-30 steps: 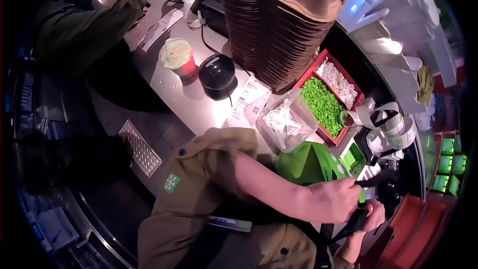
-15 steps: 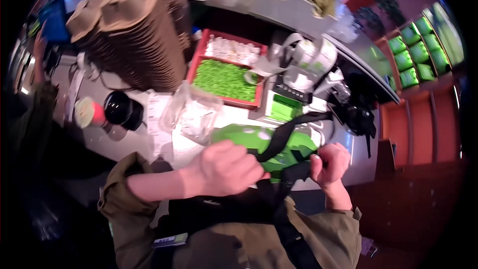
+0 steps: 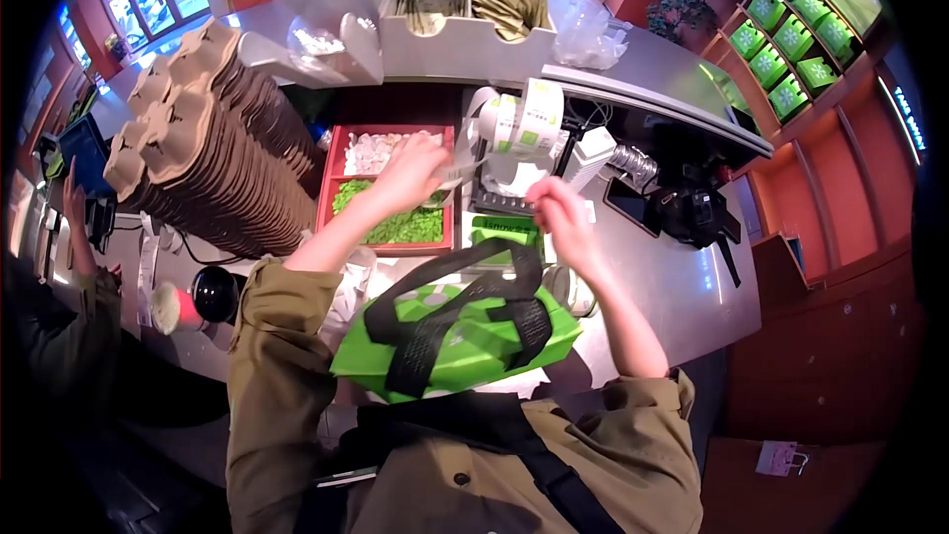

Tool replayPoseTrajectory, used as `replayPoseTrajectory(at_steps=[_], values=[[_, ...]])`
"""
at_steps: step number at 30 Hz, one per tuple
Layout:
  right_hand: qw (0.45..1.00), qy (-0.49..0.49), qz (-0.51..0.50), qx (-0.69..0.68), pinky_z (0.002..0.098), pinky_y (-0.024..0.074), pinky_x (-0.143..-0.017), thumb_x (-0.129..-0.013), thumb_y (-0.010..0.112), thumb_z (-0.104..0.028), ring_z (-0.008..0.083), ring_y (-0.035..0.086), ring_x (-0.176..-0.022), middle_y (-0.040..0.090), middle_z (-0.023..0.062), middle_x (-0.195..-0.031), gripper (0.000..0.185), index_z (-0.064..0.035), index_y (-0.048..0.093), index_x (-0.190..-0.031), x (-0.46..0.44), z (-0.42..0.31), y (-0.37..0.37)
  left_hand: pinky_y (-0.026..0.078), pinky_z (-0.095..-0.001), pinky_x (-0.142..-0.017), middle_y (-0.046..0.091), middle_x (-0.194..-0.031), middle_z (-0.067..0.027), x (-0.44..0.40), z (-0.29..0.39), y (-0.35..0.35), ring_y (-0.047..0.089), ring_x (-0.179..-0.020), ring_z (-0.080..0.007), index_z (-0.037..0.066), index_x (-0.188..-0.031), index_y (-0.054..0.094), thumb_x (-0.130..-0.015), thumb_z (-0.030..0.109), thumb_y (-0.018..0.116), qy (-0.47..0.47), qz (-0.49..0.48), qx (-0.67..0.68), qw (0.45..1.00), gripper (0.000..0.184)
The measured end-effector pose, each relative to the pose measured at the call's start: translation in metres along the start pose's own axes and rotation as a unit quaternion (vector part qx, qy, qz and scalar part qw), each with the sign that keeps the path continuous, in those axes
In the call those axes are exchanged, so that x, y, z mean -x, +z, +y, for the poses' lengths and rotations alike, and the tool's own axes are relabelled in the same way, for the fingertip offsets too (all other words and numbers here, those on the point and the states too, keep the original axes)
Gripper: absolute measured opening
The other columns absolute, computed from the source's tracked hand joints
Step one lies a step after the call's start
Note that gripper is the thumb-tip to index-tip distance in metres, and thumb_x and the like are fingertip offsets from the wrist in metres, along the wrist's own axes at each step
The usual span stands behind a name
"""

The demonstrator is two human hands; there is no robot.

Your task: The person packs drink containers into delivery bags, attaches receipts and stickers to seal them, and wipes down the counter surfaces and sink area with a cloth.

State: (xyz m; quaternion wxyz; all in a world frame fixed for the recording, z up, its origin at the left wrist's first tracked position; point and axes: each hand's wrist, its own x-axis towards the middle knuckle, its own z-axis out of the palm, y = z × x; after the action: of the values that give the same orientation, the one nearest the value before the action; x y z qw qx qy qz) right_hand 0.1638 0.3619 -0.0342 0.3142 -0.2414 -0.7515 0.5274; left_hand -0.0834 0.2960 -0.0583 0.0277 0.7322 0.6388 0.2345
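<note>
One green bag (image 3: 474,348) sitting on the near side of the counter (image 3: 672,311)

I am holding both arms out past the bag, which is resting right in front of my body, its black handles (image 3: 412,356) looping up and lying over the green. My left hand (image 3: 410,173) is hovering over the right part of a red box (image 3: 415,249), close to a loose strip of labels (image 3: 460,173) — I cannot tell whether those fingers are standing apart or closing on the strip. White pieces (image 3: 366,151) are filling the box's far compartment, green pieces (image 3: 415,227) the near one.

My right hand (image 3: 560,208) is hanging to the right, on the near side of the label roll (image 3: 542,111). Its fingers are curling in close to the thumb, but I cannot tell whether they are pinching anything.

Brown cup carriers (image 3: 247,173) are towering to the left; nearer, a cup (image 3: 170,309) is standing beside a black rounded thing (image 3: 215,295). On the far side, thin packets (image 3: 509,2) are filling a white holder (image 3: 465,57). Off to the right, a dark slab (image 3: 630,206) is lying beside a black camera-like thing (image 3: 692,213).
</note>
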Motion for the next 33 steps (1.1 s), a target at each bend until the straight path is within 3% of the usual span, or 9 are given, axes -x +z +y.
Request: replayPoseTrajectory(at_steps=[1, 3, 4, 8, 11, 20, 26, 29, 33], values=[[1.0, -0.008, 0.003, 0.028, 0.0218, 0.0378, -0.053, -0.083, 0.041, 0.0, 0.0088, 0.045, -0.059, 0.05, 0.0027, -0.073, 0.012, 0.0006, 0.052, -0.085, -0.005, 0.007, 0.007, 0.039, -0.0358, -0.085, 0.059, -0.095, -0.0111, -0.006, 0.005, -0.006, 0.053, -0.096, -0.0219, 0.0, -0.095, 0.06, -0.072, 0.016, 0.062, -0.032, -0.055, -0.044, 0.997, 0.028], [0.978, -0.136, 0.038, 0.15, 0.0226, 0.0391, -0.054, -0.084, 0.047, -0.002, 0.0097, 0.047, -0.061, 0.051, 0.004, -0.074, 0.008, 0.0008, 0.053, -0.089, -0.01, 0.007, 0.018, 0.041, -0.03, -0.075, 0.061, -0.083, -0.0067, -0.007, 0.017, -0.012, 0.054, -0.084, -0.0153, 0.0, -0.088, 0.061, -0.074, 0.017, 0.061, -0.105, -0.083, 0.233, 0.963, 0.022], [0.978, -0.13, 0.015, 0.162, 0.0316, 0.0446, -0.064, -0.081, 0.055, -0.006, 0.0267, 0.056, -0.073, 0.053, 0.0151, -0.08, 0.013, 0.0001, 0.053, -0.092, -0.013, 0.002, 0.019, 0.041, -0.0271, -0.071, 0.061, -0.077, -0.0044, -0.006, 0.025, -0.014, 0.055, -0.078, -0.012, -0.001, -0.084, 0.062, -0.075, 0.018, 0.06, -0.143, -0.095, 0.368, 0.914, 0.02], [0.956, -0.22, 0.089, 0.171, 0.0288, 0.0471, -0.057, -0.073, 0.066, -0.007, 0.0211, 0.057, -0.07, 0.055, 0.0107, -0.082, 0.023, -0.0004, 0.055, -0.092, -0.023, -0.005, 0.035, 0.042, -0.0247, -0.066, 0.059, -0.075, -0.0007, -0.005, 0.047, -0.021, 0.052, -0.072, -0.0077, 0.0, -0.088, 0.063, -0.079, 0.02, 0.06, -0.131, -0.076, 0.455, 0.877, 0.023], [0.971, -0.185, 0.082, 0.128, 0.0264, 0.048, -0.057, -0.072, 0.067, -0.008, 0.0185, 0.058, -0.071, 0.056, 0.0109, -0.085, 0.025, -0.0004, 0.056, -0.093, -0.021, -0.002, 0.032, 0.043, -0.025, -0.067, 0.059, -0.079, -0.0021, -0.003, 0.05, -0.021, 0.052, -0.073, -0.0079, -0.001, -0.09, 0.062, -0.08, 0.02, 0.06, -0.127, -0.064, 0.496, 0.857, 0.022], [0.961, -0.155, 0.148, 0.174, 0.0243, 0.0495, -0.056, -0.072, 0.064, -0.003, 0.0152, 0.061, -0.065, 0.06, 0.0091, -0.077, 0.014, 0.0003, 0.059, -0.084, -0.016, -0.001, 0.044, 0.035, -0.036, -0.08, 0.054, -0.073, -0.0071, -0.011, 0.059, -0.034, 0.047, -0.08, -0.0251, 0.004, -0.082, 0.061, -0.073, 0.013, 0.058, 0.051, 0.0, 0.209, 0.977, 0.013], [0.953, -0.16, 0.172, 0.19, 0.0245, 0.0491, -0.054, -0.071, 0.063, -0.001, 0.0163, 0.061, -0.061, 0.061, 0.0095, -0.074, 0.01, 0.0005, 0.06, -0.08, -0.016, -0.007, 0.051, 0.036, -0.0361, -0.078, 0.057, -0.074, -0.0093, -0.015, 0.061, -0.046, 0.048, -0.08, -0.0256, 0.002, -0.083, 0.061, -0.073, 0.015, 0.055, 0.029, -0.047, 0.196, 0.979, 0.018], [0.955, -0.159, 0.186, 0.168, 0.0299, 0.0461, -0.05, -0.071, 0.064, -0.008, 0.0231, 0.058, -0.055, 0.058, 0.0085, -0.068, 0.009, -0.0033, 0.059, -0.076, -0.015, -0.004, 0.053, 0.041, -0.0366, -0.074, 0.059, -0.074, -0.0126, -0.015, 0.062, -0.044, 0.052, -0.076, -0.0272, 0.0, -0.086, 0.061, -0.071, 0.016, 0.054, -0.023, -0.075, 0.211, 0.974, 0.023], [0.965, -0.121, 0.172, 0.154, 0.0227, 0.0475, -0.055, -0.074, 0.061, -0.002, 0.013, 0.059, -0.06, 0.061, 0.0085, -0.072, 0.008, 0.0022, 0.06, -0.08, -0.009, -0.003, 0.047, 0.042, -0.0343, -0.076, 0.06, -0.081, -0.0141, -0.015, 0.067, -0.053, 0.054, -0.081, -0.0244, -0.003, -0.093, 0.06, -0.07, 0.012, 0.053, -0.105, -0.134, 0.278, 0.945, 0.029]])
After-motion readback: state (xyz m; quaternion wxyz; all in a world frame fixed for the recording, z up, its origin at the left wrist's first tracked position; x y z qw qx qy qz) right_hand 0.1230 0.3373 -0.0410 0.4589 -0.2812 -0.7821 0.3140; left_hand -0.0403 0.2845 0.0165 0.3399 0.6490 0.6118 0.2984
